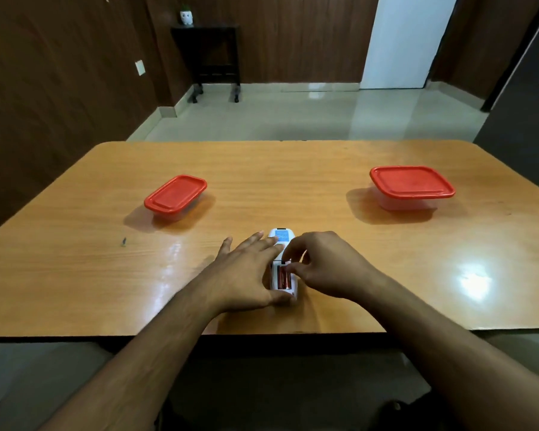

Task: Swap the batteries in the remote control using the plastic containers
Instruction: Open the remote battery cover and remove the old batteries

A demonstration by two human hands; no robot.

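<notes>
Remote control lies face-down near the table's front edge, batteries exposed. Left container sits lidded; left hand presses flat on the remote; right hand seemingly pinches a battery; right container is lidded too.

The left hand covers the left edge of the remote control, and the right hand hides its right side. The batteries between the hands show only partly; their markings are too small to read. Whether the right fingertips touch them is unclear.
</notes>
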